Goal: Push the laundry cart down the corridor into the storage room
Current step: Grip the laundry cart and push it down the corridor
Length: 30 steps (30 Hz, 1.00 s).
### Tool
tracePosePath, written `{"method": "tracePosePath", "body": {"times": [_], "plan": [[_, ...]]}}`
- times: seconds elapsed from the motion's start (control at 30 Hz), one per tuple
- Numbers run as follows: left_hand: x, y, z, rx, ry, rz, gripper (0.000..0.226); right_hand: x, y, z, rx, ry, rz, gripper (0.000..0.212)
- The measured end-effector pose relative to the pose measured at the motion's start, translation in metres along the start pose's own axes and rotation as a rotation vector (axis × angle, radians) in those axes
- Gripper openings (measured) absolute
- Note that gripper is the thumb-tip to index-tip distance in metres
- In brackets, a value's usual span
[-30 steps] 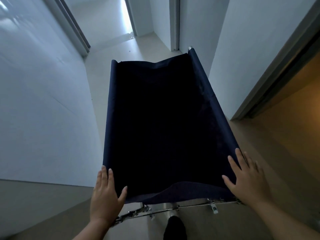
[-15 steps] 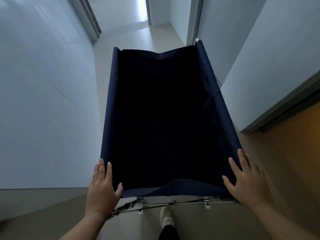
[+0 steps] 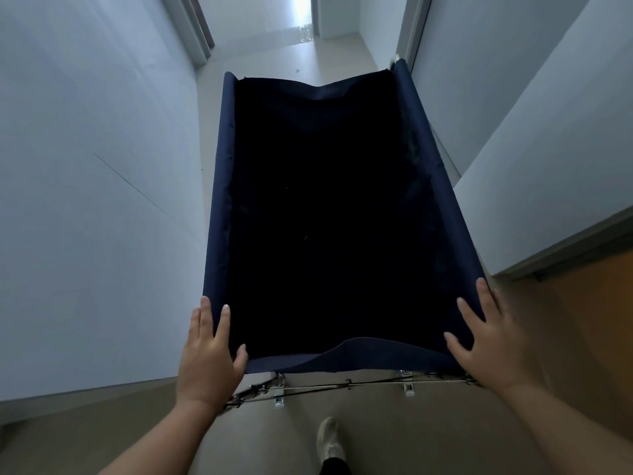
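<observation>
The laundry cart is a deep navy fabric bin on a metal frame, filling the corridor's middle in front of me. Its inside is dark and I cannot tell what it holds. My left hand grips the near left corner, fingers over the rim and thumb inside. My right hand presses on the near right corner with fingers spread over the fabric edge. The metal frame shows below the near rim.
White walls close in on both sides. A door frame and orange-lit opening lie at the right. Farther ahead the corridor floor runs to a bright doorway. My shoe is behind the cart.
The cart and I have rolled forward along the corridor; the right door frame has slid back past me. Both hands keep their hold on the near corners.
</observation>
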<state>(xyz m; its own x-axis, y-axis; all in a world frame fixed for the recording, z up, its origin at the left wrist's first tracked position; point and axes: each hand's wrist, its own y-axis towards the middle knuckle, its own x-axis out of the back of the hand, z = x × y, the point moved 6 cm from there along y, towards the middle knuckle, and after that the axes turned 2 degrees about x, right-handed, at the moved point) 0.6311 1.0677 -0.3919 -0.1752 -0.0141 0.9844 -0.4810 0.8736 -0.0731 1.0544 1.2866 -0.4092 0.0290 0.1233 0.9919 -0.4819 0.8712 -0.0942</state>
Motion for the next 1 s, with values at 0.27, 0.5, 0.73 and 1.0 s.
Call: {"method": "tracePosePath", "body": {"times": [0.27,0.5,0.73,1.0], "plan": [[0.006,0.023,-0.006,0.029,0.010,-0.001,0.078,0.003,0.035,-0.001,0.044,-0.025,-0.027,0.072],[0.004,0.044,-0.005,0.050,-0.001,-0.005,0.079,0.013,0.063,0.001,0.077,-0.035,-0.055,0.071],[0.005,0.072,-0.008,0.085,0.005,-0.007,0.079,0.020,0.101,0.002,0.097,-0.029,-0.055,0.070],[0.006,0.115,-0.008,0.108,0.001,-0.015,0.084,0.033,0.157,0.007,0.113,-0.027,-0.045,0.071]]}}
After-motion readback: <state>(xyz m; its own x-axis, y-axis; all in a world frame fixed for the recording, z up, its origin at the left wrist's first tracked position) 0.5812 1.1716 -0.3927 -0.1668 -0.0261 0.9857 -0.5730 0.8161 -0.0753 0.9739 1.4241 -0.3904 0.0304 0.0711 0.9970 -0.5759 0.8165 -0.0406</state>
